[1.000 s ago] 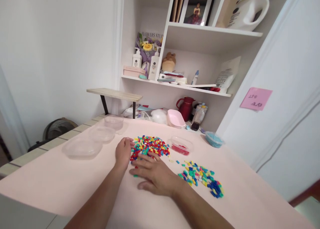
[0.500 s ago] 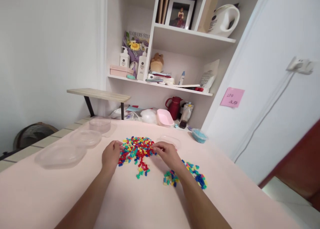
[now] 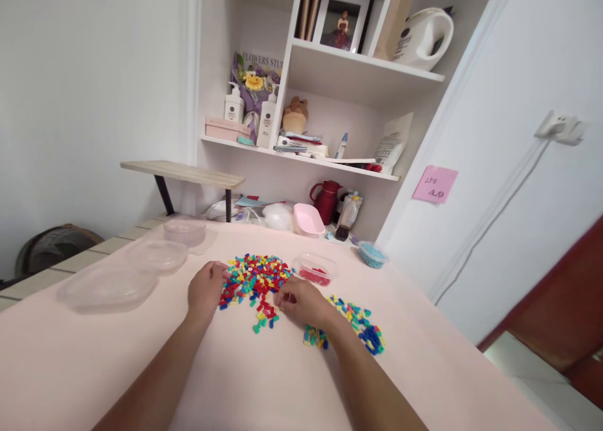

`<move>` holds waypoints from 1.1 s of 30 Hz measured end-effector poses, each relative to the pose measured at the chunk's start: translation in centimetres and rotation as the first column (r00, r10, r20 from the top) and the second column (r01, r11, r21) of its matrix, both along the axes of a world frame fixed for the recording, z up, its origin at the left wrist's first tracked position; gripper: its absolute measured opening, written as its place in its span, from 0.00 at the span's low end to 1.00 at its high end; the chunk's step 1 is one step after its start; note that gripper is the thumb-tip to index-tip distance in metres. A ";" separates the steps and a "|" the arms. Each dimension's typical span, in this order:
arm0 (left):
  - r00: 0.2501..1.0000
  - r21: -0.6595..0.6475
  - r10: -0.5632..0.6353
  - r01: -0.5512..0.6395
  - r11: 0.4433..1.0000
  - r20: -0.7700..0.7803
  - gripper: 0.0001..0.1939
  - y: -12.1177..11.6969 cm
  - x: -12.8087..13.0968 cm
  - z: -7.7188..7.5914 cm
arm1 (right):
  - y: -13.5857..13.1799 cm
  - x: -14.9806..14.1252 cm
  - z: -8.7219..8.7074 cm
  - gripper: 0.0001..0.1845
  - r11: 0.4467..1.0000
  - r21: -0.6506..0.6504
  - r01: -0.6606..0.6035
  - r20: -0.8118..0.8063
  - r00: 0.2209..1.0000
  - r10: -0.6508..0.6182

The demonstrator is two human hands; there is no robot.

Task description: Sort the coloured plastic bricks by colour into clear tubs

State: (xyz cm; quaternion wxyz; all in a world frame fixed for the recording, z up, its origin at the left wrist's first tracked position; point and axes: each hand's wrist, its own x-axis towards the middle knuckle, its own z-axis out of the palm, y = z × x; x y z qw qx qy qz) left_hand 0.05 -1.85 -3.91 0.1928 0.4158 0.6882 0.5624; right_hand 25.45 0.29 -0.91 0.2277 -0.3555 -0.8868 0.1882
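Observation:
A heap of small coloured plastic pieces (image 3: 257, 275) lies on the pale pink tabletop (image 3: 264, 381). My left hand (image 3: 204, 289) rests at the heap's left edge, fingers curled against the pieces. My right hand (image 3: 299, 301) sits at the heap's near right side, fingers bent and pinched together over a few red pieces. A second, smaller pile (image 3: 358, 323), mostly blue, green and yellow, lies just right of my right wrist. Behind the heap stands a small clear dish with red pieces (image 3: 315, 270); a dish of light blue pieces (image 3: 371, 254) is farther right.
Three empty clear containers (image 3: 157, 256) line the table's left side. At the back stand a pink bowl (image 3: 308, 220), a dark red jug (image 3: 325, 200) and bottles under white shelves. A wall with a pink note (image 3: 434, 184) is to the right.
My right hand drew back from the heap's far right edge toward me, uncovering the dish of red pieces. The left hand stayed at the heap's left edge. The camera shifted slightly.

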 end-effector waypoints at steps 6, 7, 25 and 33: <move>0.999 -0.014 -0.003 0.003 1.000 -0.035 0.15 -0.2 0.1 0.1 | -0.2 -0.2 0.2 0.07 1.000 -0.008 -0.027 -0.008 1.000 0.026; 0.999 -0.018 -0.003 0.002 1.000 -0.037 0.15 -0.2 0.2 0.2 | -0.3 -0.2 0.2 0.07 0.999 -0.020 -0.027 -0.001 1.000 0.027; 0.997 -0.049 0.010 -0.014 0.999 -0.073 0.15 -0.4 0.3 0.4 | -0.8 -0.4 0.0 0.05 0.994 -0.078 0.082 0.051 0.996 -0.078; 0.996 -0.050 0.007 -0.011 0.999 -0.085 0.14 -0.4 0.3 0.2 | -0.5 -0.1 -0.3 0.14 0.997 -0.081 0.018 0.015 1.000 -0.017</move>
